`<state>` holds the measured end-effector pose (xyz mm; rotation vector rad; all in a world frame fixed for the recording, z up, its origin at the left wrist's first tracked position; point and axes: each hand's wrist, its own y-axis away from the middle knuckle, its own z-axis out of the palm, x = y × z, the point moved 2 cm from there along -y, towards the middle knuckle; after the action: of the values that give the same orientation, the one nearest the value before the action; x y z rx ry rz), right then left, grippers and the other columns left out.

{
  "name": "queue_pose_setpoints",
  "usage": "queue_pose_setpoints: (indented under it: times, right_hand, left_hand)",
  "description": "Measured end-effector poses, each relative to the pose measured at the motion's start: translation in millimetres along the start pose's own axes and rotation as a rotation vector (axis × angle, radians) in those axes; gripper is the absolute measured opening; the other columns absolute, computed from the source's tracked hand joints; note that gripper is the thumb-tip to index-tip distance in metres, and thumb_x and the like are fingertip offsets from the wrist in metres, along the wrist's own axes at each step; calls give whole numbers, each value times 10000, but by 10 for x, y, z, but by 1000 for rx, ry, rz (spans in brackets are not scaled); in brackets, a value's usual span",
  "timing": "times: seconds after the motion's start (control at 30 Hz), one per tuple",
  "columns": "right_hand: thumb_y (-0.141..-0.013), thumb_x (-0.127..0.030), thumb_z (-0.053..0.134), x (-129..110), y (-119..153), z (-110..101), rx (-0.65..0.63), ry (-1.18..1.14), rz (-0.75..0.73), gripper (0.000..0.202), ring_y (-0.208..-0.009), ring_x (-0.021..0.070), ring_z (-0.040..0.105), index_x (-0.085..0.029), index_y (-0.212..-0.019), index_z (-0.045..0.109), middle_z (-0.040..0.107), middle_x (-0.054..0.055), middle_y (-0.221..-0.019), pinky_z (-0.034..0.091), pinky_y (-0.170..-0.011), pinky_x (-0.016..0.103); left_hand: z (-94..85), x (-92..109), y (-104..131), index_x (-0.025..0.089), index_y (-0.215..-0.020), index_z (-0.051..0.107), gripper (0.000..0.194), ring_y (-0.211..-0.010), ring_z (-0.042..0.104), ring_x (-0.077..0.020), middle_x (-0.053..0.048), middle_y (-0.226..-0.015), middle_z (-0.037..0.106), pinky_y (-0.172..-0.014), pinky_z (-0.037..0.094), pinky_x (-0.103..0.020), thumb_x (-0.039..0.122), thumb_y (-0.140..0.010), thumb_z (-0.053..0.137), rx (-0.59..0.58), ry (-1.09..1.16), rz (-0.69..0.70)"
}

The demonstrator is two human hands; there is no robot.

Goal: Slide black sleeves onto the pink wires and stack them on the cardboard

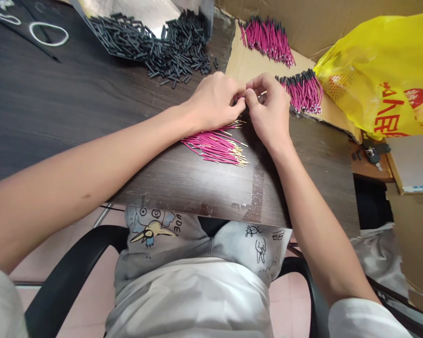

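My left hand and my right hand meet fingertip to fingertip above the table. Thumb and fingers of the left hand are closed on a pink wire, of which only a small bit shows. The right hand's thumb and forefinger are pinched together; what lies between them is too small and covered to make out. Below the left hand lies a loose pile of pink wires with gold-coloured tips pointing right. Just beyond the right hand is a bundle of pink wires with black sleeves on their far ends.
Many short black tubes spill from an open silvery bag at the back. Another pink wire bundle rests on cardboard. A yellow plastic bag stands right, near keys. A white loop lies far left.
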<state>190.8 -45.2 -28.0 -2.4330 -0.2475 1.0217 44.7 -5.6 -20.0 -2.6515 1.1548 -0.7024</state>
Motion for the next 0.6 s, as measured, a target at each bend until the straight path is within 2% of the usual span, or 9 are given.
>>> queue_pose_setpoints:
  times: [0.33, 0.6]
  right_hand:
    - [-973, -320, 539, 18, -1, 4, 10, 13, -14, 132, -894, 256, 617, -283, -852, 574, 670, 38, -909, 520, -867, 429]
    - [-988, -362, 527, 24, -2, 6, -7, 4, -6, 151, -898, 249, 599, -278, -866, 559, 662, 41, -917, 509, -881, 423]
  left_hand:
    - [2, -1, -7, 324, -1022, 770, 420, -704, 631, -298, -81, -730, 738, -650, 416, -447, 393, -838, 399, -21, -10, -4]
    - [11, -11, -3, 344, -958, 768, 393, -729, 644, -303, -73, -698, 727, -644, 417, -440, 405, -832, 401, 0, -5, -1]
